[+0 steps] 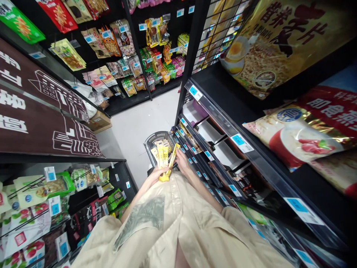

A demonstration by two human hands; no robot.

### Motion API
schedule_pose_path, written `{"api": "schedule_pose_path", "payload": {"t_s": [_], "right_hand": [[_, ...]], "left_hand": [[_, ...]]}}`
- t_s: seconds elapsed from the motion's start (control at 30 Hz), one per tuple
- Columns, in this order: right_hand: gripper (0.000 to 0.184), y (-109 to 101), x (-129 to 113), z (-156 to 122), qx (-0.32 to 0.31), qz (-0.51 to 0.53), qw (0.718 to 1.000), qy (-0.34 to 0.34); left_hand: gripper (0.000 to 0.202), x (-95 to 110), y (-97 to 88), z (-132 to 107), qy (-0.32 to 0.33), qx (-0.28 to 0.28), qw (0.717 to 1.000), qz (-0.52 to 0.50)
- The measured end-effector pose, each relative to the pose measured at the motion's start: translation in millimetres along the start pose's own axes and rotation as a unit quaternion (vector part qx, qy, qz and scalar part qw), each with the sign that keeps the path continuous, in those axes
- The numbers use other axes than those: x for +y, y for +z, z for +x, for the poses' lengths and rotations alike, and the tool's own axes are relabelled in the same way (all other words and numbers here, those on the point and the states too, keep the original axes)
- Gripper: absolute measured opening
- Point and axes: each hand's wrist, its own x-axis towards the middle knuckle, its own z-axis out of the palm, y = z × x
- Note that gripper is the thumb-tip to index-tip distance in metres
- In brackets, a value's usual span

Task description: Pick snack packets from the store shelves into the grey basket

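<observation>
My left hand [155, 174] is closed around the lower ends of several slim yellow snack packets [162, 156], fanned upward. My right hand [182, 161] pinches one more yellow packet [173, 155], tilted beside the bunch. Both hands are held low in front of my beige shirt [178, 227]. Just beyond them a grey wire shopping basket [153, 140] stands on the floor with more packets in it.
Black shelving [223, 111] with blue price tags and white trays runs close along my right, with big cereal bags on top. Snack-bag shelves [41, 193] line the left and the far wall. A cardboard box [99, 122] lies on the pale floor aisle [139, 119].
</observation>
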Motion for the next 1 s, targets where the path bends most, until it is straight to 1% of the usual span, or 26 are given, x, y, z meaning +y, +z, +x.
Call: {"api": "schedule_pose_path", "payload": {"t_s": [0.1,0.17,0.33,0.43,0.53,0.63,0.7,0.87,1.0], "right_hand": [[0.043,4,-1,-3,-0.064,0.054,0.995,0.05],[0.038,4,1,-5,-0.089,0.084,0.989,0.082],[0.031,2,5,-8,-0.088,0.156,0.972,0.154],[0.032,0,2,-11,-0.097,0.193,0.957,0.195],[0.038,-1,-4,-15,-0.099,0.213,0.951,0.203],[0.041,-1,-8,-19,-0.1,0.209,0.95,0.207],[0.04,-1,-9,-20,-0.097,0.196,0.953,0.21],[0.037,1,-11,-19,-0.077,0.176,0.96,0.203],[0.032,1,-12,-19,-0.058,0.152,0.967,0.196]], "left_hand": [[0.055,1,3.0,2,0.024,0.001,1.0,0.015],[0.053,1,4.9,3,0.031,0.01,0.999,0.028],[0.046,0,8.7,2,0.027,0.051,0.996,0.067],[0.045,0,11.4,1,0.022,0.058,0.995,0.073],[0.046,-1,13.3,0,0.021,0.055,0.996,0.06],[0.05,-1,14.0,-1,0.018,0.054,0.997,0.044],[0.05,-1,14.3,-3,0.015,0.049,0.998,0.036],[0.042,-1,15.6,-7,0.005,0.033,0.999,0.018],[0.042,-2,15.5,-7,0.001,0.026,1.0,0.005]]}}
